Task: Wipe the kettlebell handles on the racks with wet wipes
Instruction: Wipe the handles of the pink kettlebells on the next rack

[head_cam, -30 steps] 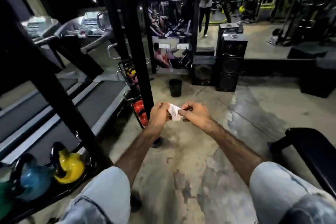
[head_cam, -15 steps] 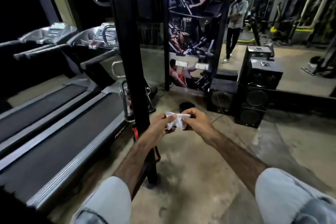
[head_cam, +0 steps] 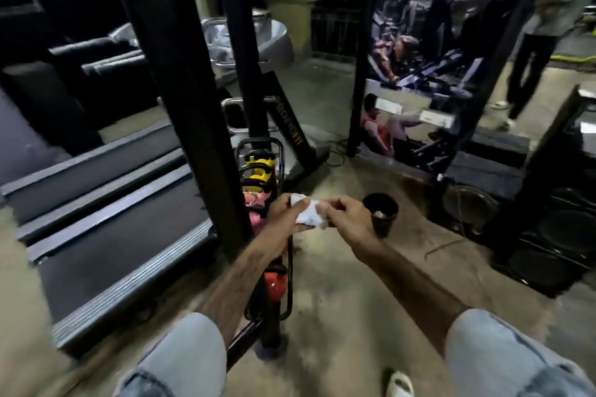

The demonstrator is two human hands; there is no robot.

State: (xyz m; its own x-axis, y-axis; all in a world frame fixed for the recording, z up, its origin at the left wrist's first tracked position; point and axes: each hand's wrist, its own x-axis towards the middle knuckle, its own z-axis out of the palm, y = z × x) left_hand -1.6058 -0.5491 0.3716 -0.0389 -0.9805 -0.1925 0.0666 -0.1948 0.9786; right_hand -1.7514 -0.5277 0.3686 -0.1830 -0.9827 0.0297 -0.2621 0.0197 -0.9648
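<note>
A crumpled white wet wipe [head_cam: 308, 212] is held in front of me between both hands. My left hand [head_cam: 283, 219] grips its left side and my right hand [head_cam: 346, 219] pinches its right side. Just beyond and below my left hand runs a black kettlebell rack [head_cam: 280, 151]. On it stand yellow kettlebells [head_cam: 260, 171], a pink kettlebell [head_cam: 253, 200] and, lower down, a red kettlebell [head_cam: 276, 284]. My left forearm hides part of the rack. The frame is motion-blurred.
A thick black upright post [head_cam: 180, 74] rises left of the rack. Treadmills [head_cam: 106, 203] fill the left side. A small black bucket [head_cam: 380, 213] stands on the concrete floor past my right hand. Speakers [head_cam: 561, 219] stand at right, and a person [head_cam: 532, 51] at the back.
The view has swung round and moved closer to the rack, so its yellow, pink and red kettlebells now show beside my left hand. Both hands still hold the wipe.
</note>
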